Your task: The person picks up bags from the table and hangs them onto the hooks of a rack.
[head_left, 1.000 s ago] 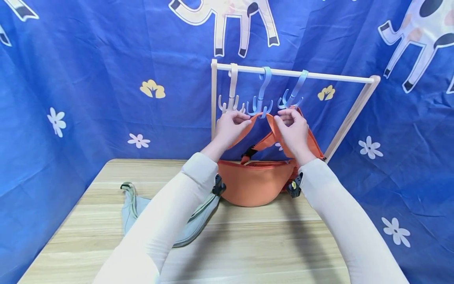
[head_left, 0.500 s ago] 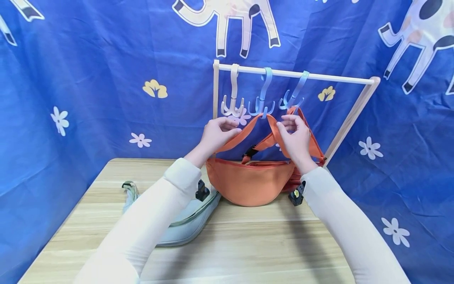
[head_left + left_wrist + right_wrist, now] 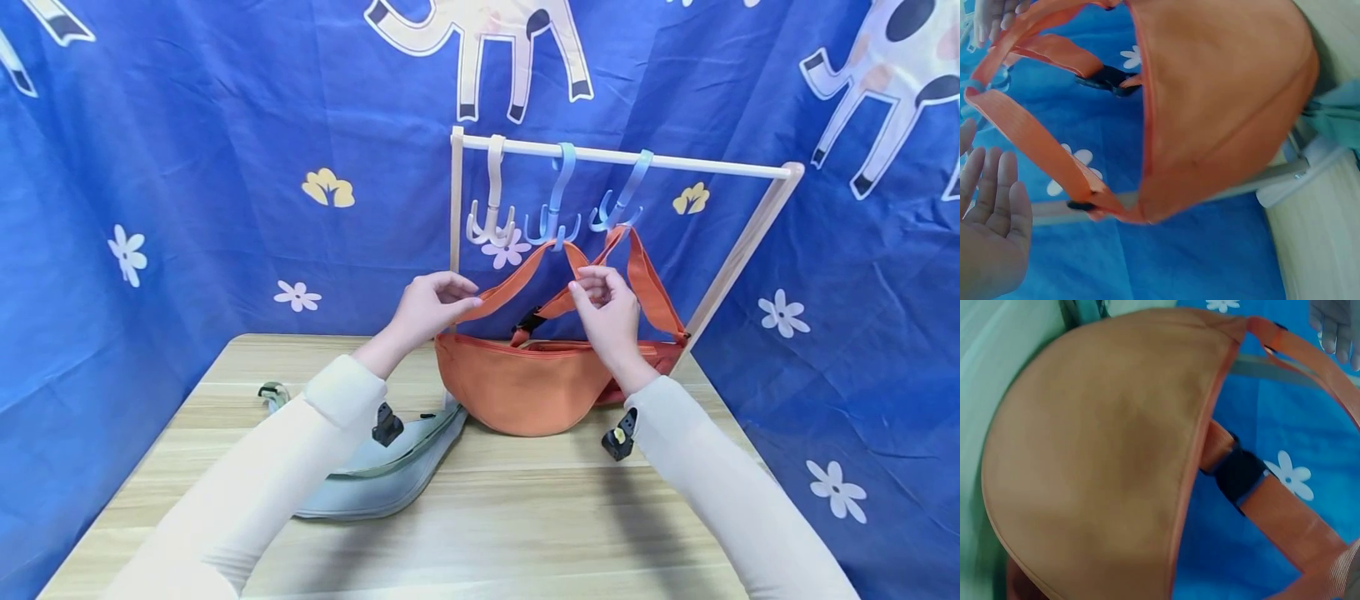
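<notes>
Front orange bag (image 3: 525,387) hung by strap (image 3: 517,282) on middle blue hook (image 3: 556,200); rear orange bag (image 3: 664,357) on right blue hook (image 3: 632,185). Left hand (image 3: 430,305), right hand (image 3: 611,315) near strap, fingers loose, seemingly gripping nothing. Unhung: green bag (image 3: 390,479) on table (image 3: 517,533).

We note our left arm (image 3: 277,467) and right arm (image 3: 738,487) extended forward, wrists (image 3: 384,348) lower than the fingers (image 3: 448,282). Our left hand (image 3: 429,312): relaxed, fingers slightly bent and angled inward, thumb parted below them. Our right hand (image 3: 613,315): fingers gently curved, thumb parted, inward of the fingertips. Hands clearly apart.
</notes>
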Action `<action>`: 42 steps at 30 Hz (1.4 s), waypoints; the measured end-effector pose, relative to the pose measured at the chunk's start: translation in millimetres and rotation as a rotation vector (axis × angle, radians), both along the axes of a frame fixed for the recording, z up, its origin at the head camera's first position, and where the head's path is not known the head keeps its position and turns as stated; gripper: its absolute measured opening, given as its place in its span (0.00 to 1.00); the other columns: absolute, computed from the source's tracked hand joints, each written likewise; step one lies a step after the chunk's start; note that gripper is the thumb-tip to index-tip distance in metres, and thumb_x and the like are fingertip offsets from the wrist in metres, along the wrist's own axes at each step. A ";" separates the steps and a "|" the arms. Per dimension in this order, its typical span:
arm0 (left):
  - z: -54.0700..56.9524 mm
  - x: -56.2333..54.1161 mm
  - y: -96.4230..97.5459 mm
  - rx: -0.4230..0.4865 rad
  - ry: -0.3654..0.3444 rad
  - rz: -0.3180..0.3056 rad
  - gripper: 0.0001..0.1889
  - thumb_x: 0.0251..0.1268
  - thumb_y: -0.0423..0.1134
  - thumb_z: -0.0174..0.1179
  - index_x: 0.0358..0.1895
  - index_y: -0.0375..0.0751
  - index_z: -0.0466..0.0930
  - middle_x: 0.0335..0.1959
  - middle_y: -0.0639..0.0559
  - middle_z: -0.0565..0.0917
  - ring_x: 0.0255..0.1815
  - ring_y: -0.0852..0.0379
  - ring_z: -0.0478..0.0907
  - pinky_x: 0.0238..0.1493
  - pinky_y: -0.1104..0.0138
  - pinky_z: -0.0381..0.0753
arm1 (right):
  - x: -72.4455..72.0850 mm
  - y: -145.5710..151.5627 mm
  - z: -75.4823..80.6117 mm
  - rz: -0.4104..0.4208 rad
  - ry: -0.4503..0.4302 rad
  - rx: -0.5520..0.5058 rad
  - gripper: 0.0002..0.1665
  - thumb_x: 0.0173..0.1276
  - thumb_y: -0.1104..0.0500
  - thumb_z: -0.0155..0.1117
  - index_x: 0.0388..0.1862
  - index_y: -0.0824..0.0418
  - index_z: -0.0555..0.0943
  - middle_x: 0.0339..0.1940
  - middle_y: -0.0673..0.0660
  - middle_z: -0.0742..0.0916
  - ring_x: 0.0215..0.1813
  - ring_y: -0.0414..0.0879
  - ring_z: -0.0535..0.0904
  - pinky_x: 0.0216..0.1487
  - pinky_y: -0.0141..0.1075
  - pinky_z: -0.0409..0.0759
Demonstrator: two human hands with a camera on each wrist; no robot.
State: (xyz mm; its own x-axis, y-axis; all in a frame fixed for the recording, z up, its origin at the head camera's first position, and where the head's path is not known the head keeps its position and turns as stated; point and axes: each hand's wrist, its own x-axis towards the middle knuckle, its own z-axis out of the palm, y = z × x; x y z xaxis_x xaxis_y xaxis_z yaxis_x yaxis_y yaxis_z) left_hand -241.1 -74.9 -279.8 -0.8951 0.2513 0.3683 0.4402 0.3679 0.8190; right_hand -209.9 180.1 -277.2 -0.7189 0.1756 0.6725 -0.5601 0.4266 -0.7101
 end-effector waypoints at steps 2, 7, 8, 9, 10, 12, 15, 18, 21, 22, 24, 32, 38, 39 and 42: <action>-4.7 1.5 -7.4 -0.004 -0.011 -0.001 0.14 0.59 0.41 0.67 0.44 0.36 0.83 0.35 0.47 0.85 0.32 0.51 0.82 0.33 0.64 0.81 | 9.5 -7.7 1.5 0.020 -0.016 0.010 0.13 0.64 0.66 0.65 0.46 0.71 0.79 0.36 0.64 0.84 0.33 0.48 0.77 0.34 0.29 0.72; -16.2 5.0 -25.6 -0.024 -0.020 0.013 0.13 0.59 0.41 0.67 0.43 0.37 0.83 0.34 0.48 0.85 0.33 0.46 0.81 0.31 0.64 0.78 | 20.8 -20.3 -3.3 0.101 -0.042 0.024 0.13 0.65 0.68 0.63 0.47 0.73 0.77 0.38 0.66 0.83 0.36 0.51 0.79 0.35 0.31 0.74; -18.5 5.9 -28.8 -0.029 -0.020 0.016 0.13 0.59 0.41 0.67 0.43 0.37 0.83 0.34 0.48 0.85 0.33 0.46 0.81 0.31 0.64 0.78 | 21.7 -22.4 -5.4 0.117 -0.045 0.025 0.13 0.65 0.68 0.63 0.47 0.73 0.77 0.38 0.66 0.83 0.36 0.51 0.79 0.35 0.31 0.74; -21.3 6.8 -32.1 -0.036 -0.020 0.019 0.13 0.59 0.41 0.68 0.43 0.37 0.83 0.34 0.48 0.85 0.33 0.46 0.81 0.30 0.65 0.78 | 22.4 -24.4 -7.7 0.128 -0.048 0.026 0.13 0.65 0.68 0.63 0.47 0.73 0.77 0.38 0.66 0.83 0.36 0.52 0.79 0.35 0.30 0.74; -24.0 7.9 -35.2 -0.040 -0.019 0.021 0.13 0.59 0.41 0.68 0.43 0.37 0.83 0.34 0.48 0.85 0.33 0.47 0.81 0.31 0.65 0.77 | 23.1 -26.2 -10.3 0.143 -0.051 0.026 0.13 0.65 0.68 0.63 0.47 0.73 0.77 0.38 0.66 0.83 0.37 0.53 0.79 0.35 0.30 0.74; -30.3 10.3 -41.6 -0.052 -0.019 0.026 0.13 0.59 0.40 0.68 0.42 0.36 0.83 0.34 0.47 0.85 0.33 0.48 0.81 0.30 0.65 0.77 | 24.5 -30.5 -15.8 0.171 -0.063 0.019 0.13 0.64 0.69 0.63 0.47 0.72 0.77 0.38 0.67 0.84 0.37 0.55 0.79 0.35 0.30 0.74; -41.4 14.6 -51.9 -0.075 -0.017 0.036 0.12 0.59 0.39 0.68 0.42 0.37 0.83 0.34 0.48 0.85 0.31 0.52 0.80 0.31 0.65 0.76 | 26.5 -37.0 -24.8 0.211 -0.092 0.012 0.13 0.64 0.69 0.63 0.47 0.72 0.78 0.38 0.66 0.84 0.38 0.57 0.80 0.36 0.30 0.75; -52.5 18.8 -61.7 -0.082 -0.026 0.035 0.11 0.59 0.39 0.68 0.41 0.37 0.84 0.32 0.49 0.85 0.30 0.54 0.79 0.31 0.65 0.76 | 28.4 -43.4 -33.4 0.256 -0.128 -0.008 0.13 0.64 0.70 0.63 0.47 0.73 0.77 0.38 0.67 0.84 0.38 0.58 0.80 0.36 0.30 0.76; -59.9 25.2 -69.3 -0.067 -0.051 0.024 0.10 0.59 0.38 0.67 0.41 0.36 0.83 0.32 0.48 0.84 0.30 0.53 0.78 0.31 0.65 0.76 | 29.9 -50.2 -41.4 0.292 -0.159 -0.033 0.13 0.63 0.71 0.64 0.46 0.74 0.77 0.37 0.67 0.83 0.37 0.57 0.80 0.37 0.29 0.76; -62.4 27.0 -71.7 -0.061 -0.055 0.021 0.10 0.59 0.37 0.67 0.41 0.36 0.83 0.32 0.47 0.85 0.30 0.53 0.78 0.31 0.65 0.76 | 30.9 -52.4 -43.8 0.302 -0.167 -0.037 0.14 0.62 0.71 0.64 0.46 0.74 0.77 0.37 0.68 0.83 0.37 0.58 0.80 0.37 0.29 0.76; -66.9 30.9 -76.3 -0.053 -0.061 0.017 0.10 0.59 0.36 0.67 0.41 0.34 0.83 0.32 0.46 0.85 0.30 0.53 0.79 0.31 0.66 0.77 | 32.2 -56.6 -48.9 0.323 -0.182 -0.035 0.14 0.62 0.71 0.65 0.46 0.74 0.77 0.37 0.68 0.83 0.37 0.57 0.80 0.37 0.30 0.76; -83.2 42.9 -98.0 -0.046 -0.107 0.036 0.14 0.60 0.35 0.66 0.44 0.28 0.81 0.34 0.43 0.85 0.31 0.56 0.79 0.32 0.71 0.77 | 36.6 -73.1 -69.2 0.429 -0.235 -0.024 0.15 0.62 0.71 0.64 0.48 0.74 0.76 0.38 0.69 0.83 0.39 0.60 0.80 0.39 0.35 0.78; -97.1 52.2 -116.3 -0.027 -0.166 0.020 0.13 0.60 0.35 0.66 0.44 0.28 0.80 0.35 0.43 0.84 0.33 0.59 0.80 0.34 0.71 0.78 | 40.7 -86.6 -84.7 0.492 -0.280 0.004 0.17 0.63 0.70 0.64 0.50 0.75 0.74 0.40 0.70 0.83 0.41 0.59 0.79 0.41 0.37 0.78; -99.4 53.3 -119.2 -0.032 -0.172 0.016 0.13 0.60 0.35 0.65 0.44 0.28 0.80 0.35 0.43 0.84 0.33 0.58 0.80 0.35 0.71 0.78 | 41.2 -88.9 -87.7 0.508 -0.292 0.001 0.18 0.63 0.70 0.64 0.50 0.76 0.74 0.40 0.70 0.83 0.41 0.59 0.79 0.42 0.37 0.78; -106.2 56.9 -127.7 -0.045 -0.189 0.008 0.13 0.60 0.35 0.65 0.44 0.29 0.80 0.36 0.43 0.84 0.35 0.58 0.80 0.36 0.70 0.78 | 42.6 -96.1 -97.5 0.558 -0.334 -0.014 0.19 0.64 0.70 0.64 0.52 0.77 0.73 0.41 0.71 0.82 0.42 0.59 0.79 0.42 0.36 0.78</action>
State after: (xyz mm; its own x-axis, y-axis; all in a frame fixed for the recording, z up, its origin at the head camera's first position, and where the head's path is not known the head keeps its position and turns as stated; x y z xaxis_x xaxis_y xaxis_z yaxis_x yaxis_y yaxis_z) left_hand -184.2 -202.6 -386.1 -0.9494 0.2561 0.1820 0.2770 0.4091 0.8694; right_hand -167.3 84.0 -374.7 -0.8750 -0.2771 0.3970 -0.4425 0.1248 -0.8881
